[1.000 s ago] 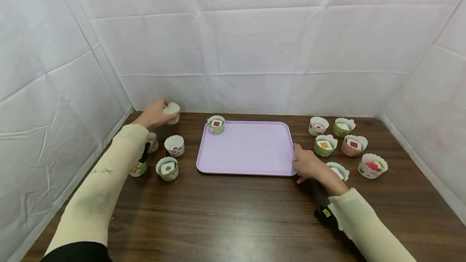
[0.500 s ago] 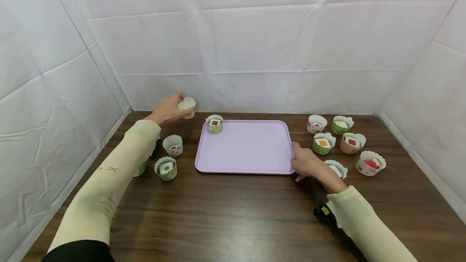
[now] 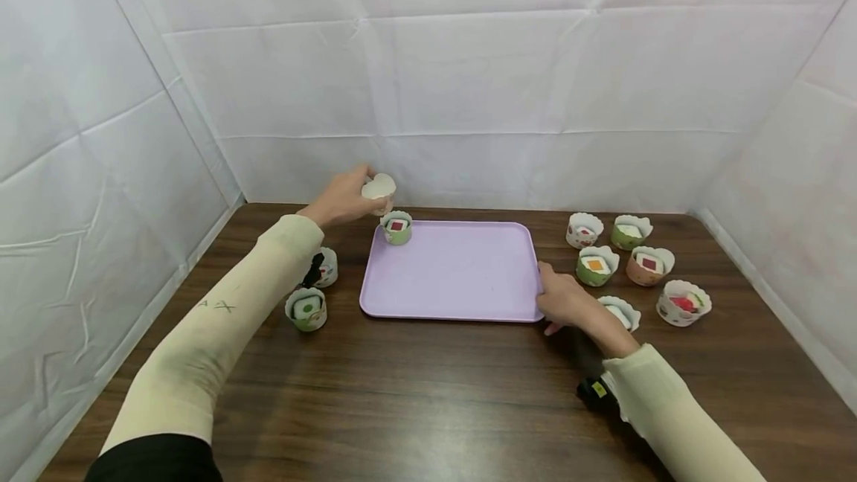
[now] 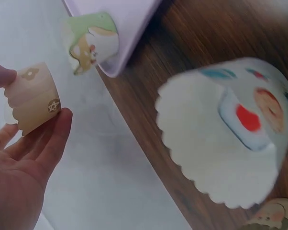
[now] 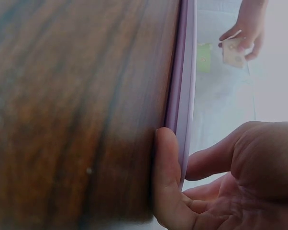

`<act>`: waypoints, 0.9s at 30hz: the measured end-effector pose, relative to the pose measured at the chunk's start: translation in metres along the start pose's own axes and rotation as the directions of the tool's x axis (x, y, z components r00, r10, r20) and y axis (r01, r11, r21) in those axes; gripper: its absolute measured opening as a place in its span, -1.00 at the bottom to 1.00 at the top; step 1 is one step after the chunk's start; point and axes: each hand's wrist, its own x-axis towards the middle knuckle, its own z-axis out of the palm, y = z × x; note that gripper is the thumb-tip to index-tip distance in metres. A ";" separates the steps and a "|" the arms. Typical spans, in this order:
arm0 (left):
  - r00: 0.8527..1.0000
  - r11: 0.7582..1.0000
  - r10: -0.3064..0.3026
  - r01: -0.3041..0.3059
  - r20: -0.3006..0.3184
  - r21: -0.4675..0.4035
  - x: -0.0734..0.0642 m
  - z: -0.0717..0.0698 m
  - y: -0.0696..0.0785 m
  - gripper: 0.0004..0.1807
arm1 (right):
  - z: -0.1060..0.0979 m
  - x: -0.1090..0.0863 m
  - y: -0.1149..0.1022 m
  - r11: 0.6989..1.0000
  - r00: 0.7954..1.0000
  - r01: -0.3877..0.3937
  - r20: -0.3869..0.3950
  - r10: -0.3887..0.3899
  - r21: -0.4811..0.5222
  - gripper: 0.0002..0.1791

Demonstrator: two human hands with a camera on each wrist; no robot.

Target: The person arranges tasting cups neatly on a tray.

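Note:
My left hand (image 3: 344, 199) holds a pale peach paper cake cup (image 4: 34, 98) between thumb and fingers, raised behind the back left of the lilac tray (image 3: 462, 274). The cup's scalloped rim and brown printed motifs show in the left wrist view; its inside is hidden there. Just right of and below it, a green paper cup (image 3: 396, 236) with a red-centred white piece stands in the tray's back left corner. My right hand (image 3: 569, 300) pinches the tray's right edge near the front corner, with a fingertip (image 5: 166, 146) against its outer side.
At the left stand a white patterned cup (image 3: 328, 268) and a green cup (image 3: 306, 311), partly beside my sleeve. Several filled cups, among them an orange one (image 3: 648, 266) and a white one (image 3: 683, 303), stand at the right. White cloth (image 3: 469, 80) walls the wooden table (image 3: 415, 400).
My left hand has carried the peach cup rightward along the table's back, from the left side to beside the green cup on the tray. The right hand has stayed at the tray's edge.

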 end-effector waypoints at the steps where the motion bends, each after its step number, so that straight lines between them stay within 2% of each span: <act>1: 1.000 1.000 0.000 0.000 0.007 -0.007 0.001 0.001 0.002 -0.27 | 0.000 0.000 0.000 1.000 1.000 -0.001 0.000 0.001 0.000 -0.22; 9: 0.997 0.999 0.034 -0.033 0.063 -0.026 0.010 0.010 0.023 -0.25 | 0.002 0.002 0.003 1.000 1.000 -0.003 -0.007 0.003 0.015 -0.21; 17: 0.993 0.997 0.075 -0.075 0.096 -0.009 0.016 0.024 0.041 -0.31 | 0.003 0.001 0.003 1.000 1.000 0.006 -0.009 -0.006 0.007 -0.22; 22: 0.988 0.996 0.092 -0.094 0.127 0.006 0.020 0.034 0.048 -0.35 | 0.002 0.001 0.002 1.000 1.000 0.001 -0.008 -0.001 0.010 -0.22; 27: 0.987 0.994 0.097 -0.103 0.130 0.037 0.024 0.046 0.051 -0.36 | 0.001 0.002 0.003 1.000 1.000 -0.009 -0.002 0.009 0.008 -0.22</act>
